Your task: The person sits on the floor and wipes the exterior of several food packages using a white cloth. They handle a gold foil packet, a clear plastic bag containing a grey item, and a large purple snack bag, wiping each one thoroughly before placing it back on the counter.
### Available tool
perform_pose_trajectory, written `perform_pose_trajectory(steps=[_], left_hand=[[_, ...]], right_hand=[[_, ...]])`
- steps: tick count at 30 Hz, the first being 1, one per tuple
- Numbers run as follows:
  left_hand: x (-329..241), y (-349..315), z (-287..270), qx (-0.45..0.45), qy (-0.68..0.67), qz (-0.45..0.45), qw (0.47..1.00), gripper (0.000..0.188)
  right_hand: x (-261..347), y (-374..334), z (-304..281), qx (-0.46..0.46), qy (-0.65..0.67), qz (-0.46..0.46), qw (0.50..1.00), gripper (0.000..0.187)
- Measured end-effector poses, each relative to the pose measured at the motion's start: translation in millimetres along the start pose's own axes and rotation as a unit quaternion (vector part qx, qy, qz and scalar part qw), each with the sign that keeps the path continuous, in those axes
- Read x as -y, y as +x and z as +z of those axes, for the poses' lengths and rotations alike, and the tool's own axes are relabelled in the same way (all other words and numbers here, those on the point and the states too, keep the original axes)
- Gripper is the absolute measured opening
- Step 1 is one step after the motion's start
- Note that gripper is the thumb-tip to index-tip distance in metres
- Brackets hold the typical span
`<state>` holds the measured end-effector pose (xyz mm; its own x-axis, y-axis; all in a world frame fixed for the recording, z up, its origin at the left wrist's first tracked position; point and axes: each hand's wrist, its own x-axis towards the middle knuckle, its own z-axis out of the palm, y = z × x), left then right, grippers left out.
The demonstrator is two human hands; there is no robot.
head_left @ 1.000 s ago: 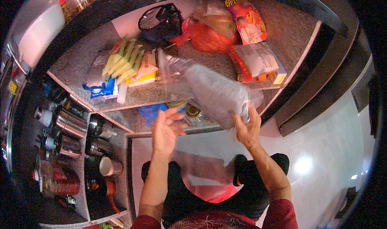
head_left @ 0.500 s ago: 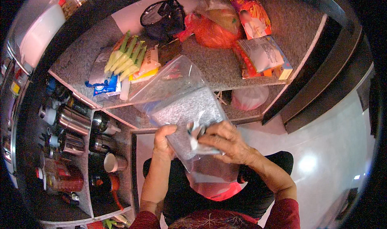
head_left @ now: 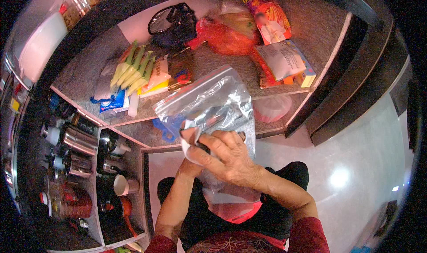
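Note:
Above my lap is a large clear zip bag [head_left: 227,90], its zip end tilted toward the shelf. A grey, grainy flat surface shows through or behind its right side. My right hand [head_left: 229,157] lies across the middle of the bag with its fingers curled. Under those fingers is a crumpled white piece [head_left: 186,151] with dark marks; its kind is unclear. My left hand [head_left: 191,167] holds the bag from the left and below. Most of its fingers are hidden by the right hand and the bag.
On the shelf ahead lie green-and-yellow stick packets [head_left: 133,72], a black bag [head_left: 172,25], a red plastic bag [head_left: 229,37], a purple-red snack bag [head_left: 269,21] and a silvery packet [head_left: 282,59]. Side shelves hold steel flasks [head_left: 79,139] and a white cup [head_left: 122,185].
My right hand has moved left with the white piece and now covers much of my left hand. The bag's zip end has tilted and crumpled, and the grey surface is less visible.

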<state>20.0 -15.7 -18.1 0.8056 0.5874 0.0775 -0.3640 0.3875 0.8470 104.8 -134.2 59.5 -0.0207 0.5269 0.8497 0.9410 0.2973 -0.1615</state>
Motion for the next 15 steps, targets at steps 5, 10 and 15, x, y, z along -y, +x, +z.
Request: perform_pose_trajectory(steps=[5, 10, 15], left_hand=[[2, -29, -9, 0.083, 0.120, -0.059, 0.987, 0.079], [-6, -27, -1, 0.141, 0.108, -0.054, 0.983, 0.079], [-17, -27, 7, 0.170, 0.211, -0.017, 0.963, 0.086]], right_hand=[[-30, -1, -2, -0.010, 0.006, 0.054, 0.998, 0.035], [-59, -3, -18, 0.020, -0.005, 0.116, 0.993, 0.033], [-87, -18, -24, 0.025, -0.055, 0.219, 0.974, 0.025]])
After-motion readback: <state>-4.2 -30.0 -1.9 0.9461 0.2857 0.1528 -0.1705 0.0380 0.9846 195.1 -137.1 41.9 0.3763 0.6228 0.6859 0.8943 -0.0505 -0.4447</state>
